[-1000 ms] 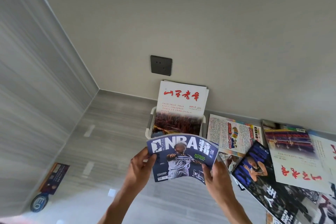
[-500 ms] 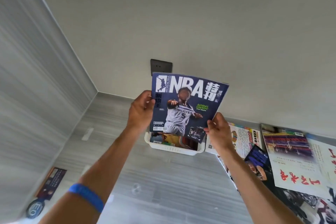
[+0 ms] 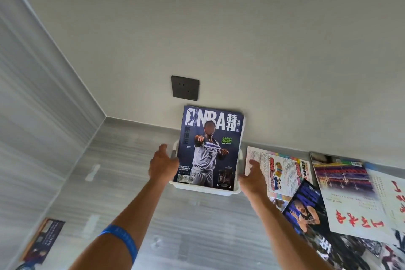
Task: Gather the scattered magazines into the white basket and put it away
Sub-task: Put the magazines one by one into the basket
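A dark blue NBA magazine [image 3: 210, 147] stands upright in the white basket [image 3: 203, 189], leaning back against the wall and covering the magazines behind it. My left hand [image 3: 163, 165] is at the magazine's left edge with thumb and fingers spread, no grip showing. My right hand [image 3: 254, 178] hovers just off the basket's right corner, fingers apart and holding nothing. To the right on the grey surface lie a pale colourful magazine [image 3: 282, 171], a dark blue basketball magazine [image 3: 306, 210] and a white one with red characters [image 3: 355, 204].
A dark wall socket [image 3: 185, 87] sits just above the basket. The grey surface ends in a corner at the left wall. A dark card [image 3: 43, 239] lies at the lower left. More overlapping magazines fill the bottom right corner.
The NBA magazine went from being held up in both hands down into the basket. Both hands have let go of it and drawn slightly apart.
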